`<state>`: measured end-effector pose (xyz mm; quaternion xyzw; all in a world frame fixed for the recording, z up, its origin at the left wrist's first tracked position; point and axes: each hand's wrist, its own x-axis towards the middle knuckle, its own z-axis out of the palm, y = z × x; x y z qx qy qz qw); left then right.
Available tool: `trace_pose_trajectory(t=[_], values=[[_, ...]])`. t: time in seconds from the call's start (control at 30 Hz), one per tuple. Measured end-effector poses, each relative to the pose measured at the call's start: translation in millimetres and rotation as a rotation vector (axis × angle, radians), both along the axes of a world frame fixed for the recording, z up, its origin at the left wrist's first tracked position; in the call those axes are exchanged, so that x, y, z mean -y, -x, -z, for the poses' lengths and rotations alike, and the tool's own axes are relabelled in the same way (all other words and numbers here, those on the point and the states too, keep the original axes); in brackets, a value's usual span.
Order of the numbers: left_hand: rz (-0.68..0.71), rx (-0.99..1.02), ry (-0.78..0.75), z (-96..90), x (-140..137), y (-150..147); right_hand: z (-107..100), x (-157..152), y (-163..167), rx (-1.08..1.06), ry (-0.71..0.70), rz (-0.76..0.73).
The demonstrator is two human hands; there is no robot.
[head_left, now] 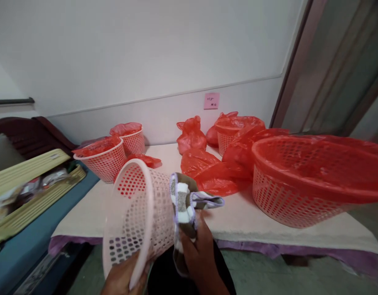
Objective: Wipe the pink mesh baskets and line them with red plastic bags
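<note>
Over the near edge of the counter [238, 227], a pink basket [150, 200] tilts on its side, the left hand [126, 274] clamped on its rim. Just beside it, the right hand [199, 248] grips a checked cloth [183, 200]; whether cloth and basket touch is hard to tell. Behind them are red bags [192, 137] and red-lined baskets [107, 164].

In right hand [200, 250] — 1 cloth [183, 203]

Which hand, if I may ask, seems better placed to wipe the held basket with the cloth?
Probably the right hand: it holds the checked cloth beside the pale basket, while the left hand grips the basket's rim.
</note>
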<state>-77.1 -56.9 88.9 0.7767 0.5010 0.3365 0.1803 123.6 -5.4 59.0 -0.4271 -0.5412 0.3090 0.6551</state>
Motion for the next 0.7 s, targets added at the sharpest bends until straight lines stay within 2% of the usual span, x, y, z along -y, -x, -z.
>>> trace_pose_trajectory(t=[0.03,0.1,0.2,0.27,0.33,0.4,0.47,0.53,0.6,0.7], values=[[-0.115,0.113,0.054,-4.5,1,-4,11,-9,-2,0.041,-0.012,0.048],[-0.312,0.335,0.183,-11.8,3,-10,31,-26,-9,0.039,0.077,0.154],[-0.472,0.582,0.318,-19.4,1,-17,52,-39,-15,-0.049,0.289,0.244],[-0.552,0.684,0.354,-21.5,-3,-23,57,-33,-7,-0.062,0.326,0.237],[-0.603,0.778,0.358,-22.6,-8,-28,57,-15,15,-0.013,0.246,0.177],[-0.628,0.861,0.351,-25.6,-14,-33,57,9,46,0.048,0.06,0.124],[-0.667,0.859,0.319,-33.1,-19,-37,58,31,78,0.118,-0.178,0.093],[-0.704,0.778,0.265,-43.9,-23,-38,61,44,99,0.182,-0.286,0.055],[-0.701,0.728,0.252,-54.5,-26,-39,64,44,103,0.219,-0.319,0.035],[-0.669,0.937,0.302,-62.9,-28,-42,69,25,80,0.238,-0.321,0.065]])
